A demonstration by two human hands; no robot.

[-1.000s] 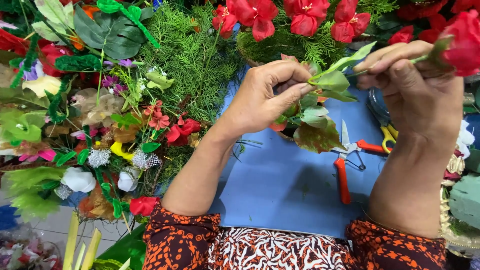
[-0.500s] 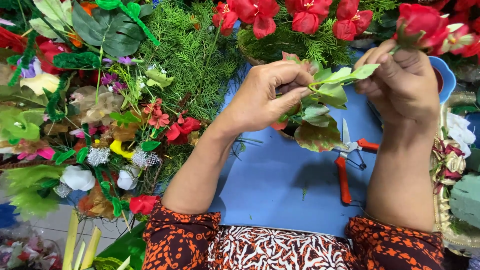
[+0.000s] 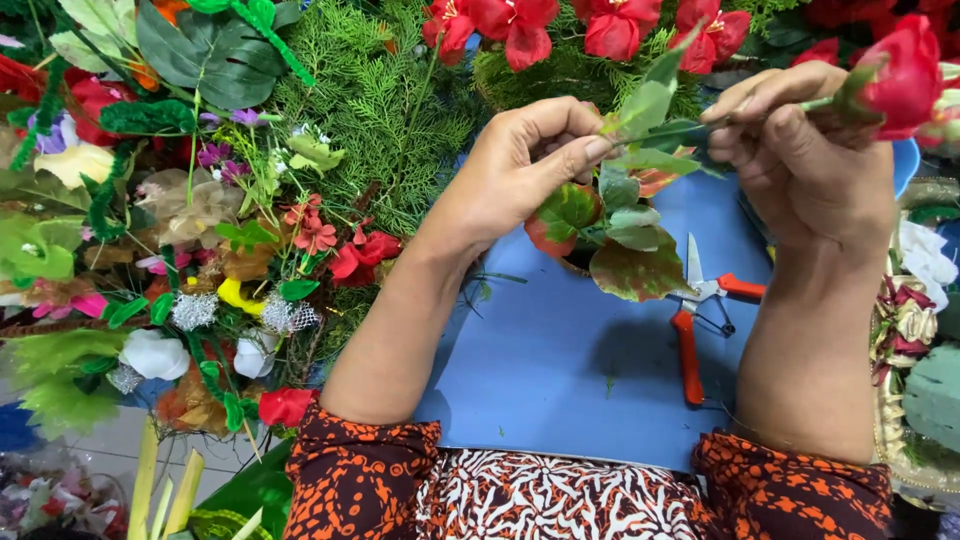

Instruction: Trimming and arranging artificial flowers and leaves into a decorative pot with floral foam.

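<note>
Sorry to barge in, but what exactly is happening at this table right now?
A person is working on an artificial red rose above a blue work surface. The right hand grips its stem just behind the bloom, while the left hand pinches the green leaves on that stem. Orange-handled snips lie open on the surface below, and artificial flowers and ferns are piled all around.

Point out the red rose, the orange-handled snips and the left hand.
red rose (image 3: 905, 75), head view, on the petals.
orange-handled snips (image 3: 688, 350), head view, on the lower handle.
left hand (image 3: 520, 165), head view, on the back of the hand.
</note>
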